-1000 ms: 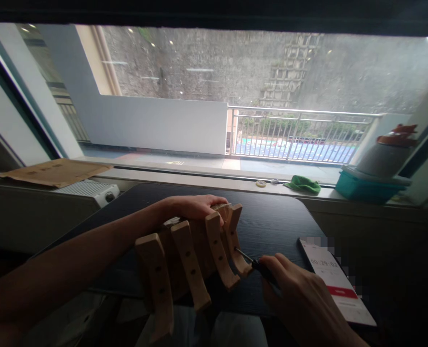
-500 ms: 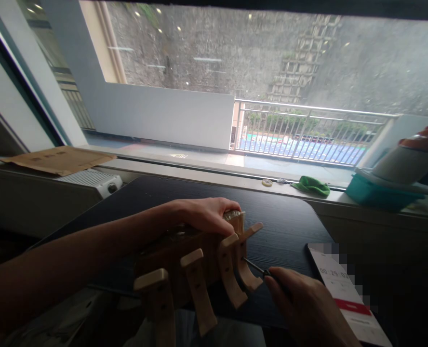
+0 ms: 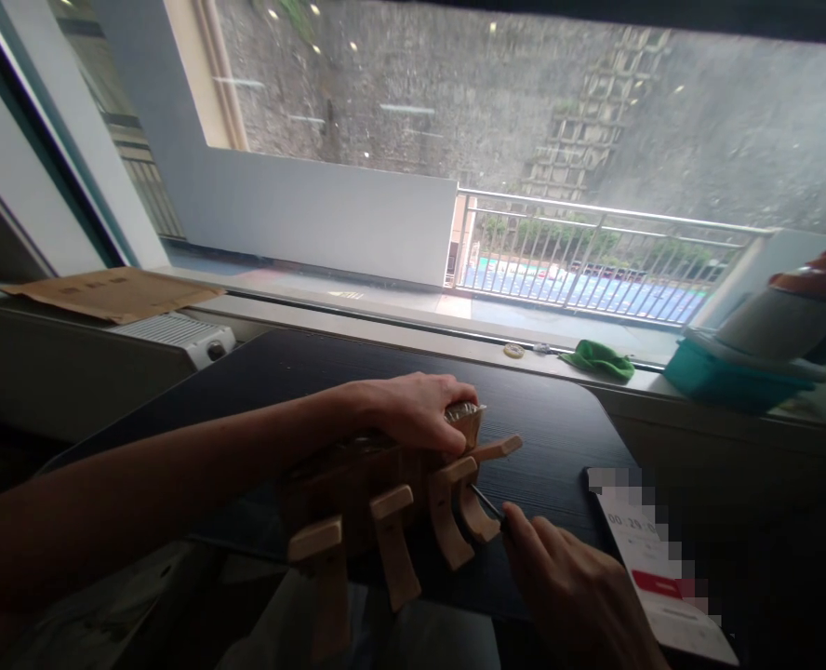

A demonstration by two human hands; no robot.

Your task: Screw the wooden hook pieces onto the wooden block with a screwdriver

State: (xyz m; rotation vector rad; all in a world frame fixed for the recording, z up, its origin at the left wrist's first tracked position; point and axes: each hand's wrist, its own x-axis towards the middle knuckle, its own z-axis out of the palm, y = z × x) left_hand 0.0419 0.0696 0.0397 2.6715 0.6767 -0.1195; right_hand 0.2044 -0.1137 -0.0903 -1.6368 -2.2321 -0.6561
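Observation:
My left hand [image 3: 413, 409] is closed over the top right end of a wooden board [image 3: 357, 489], whose upper side has a shiny, clear covering. Several pale curved wooden hooks stick out along the board's near side, among them a left one [image 3: 329, 586], a middle one [image 3: 393, 549] and a rightmost one [image 3: 481, 519]. My right hand [image 3: 573, 582] grips a screwdriver [image 3: 488, 502]; its handle is hidden in the fingers. The thin dark shaft slants up and left to the rightmost hook. Its tip is hidden, so contact with a screw cannot be seen.
The board is at the near side of a dark table [image 3: 545, 409]. A phone with a timer [image 3: 636, 540] lies at the right edge. Along the windowsill are a tape roll [image 3: 513, 351], a green cloth [image 3: 598, 360], a teal box [image 3: 734, 372] and a brown envelope [image 3: 116, 293].
The board with its hooks and my left hand have shifted slightly right. The rightmost hook has turned, so its upper arm points further right. My right hand has moved slightly up and left with the screwdriver.

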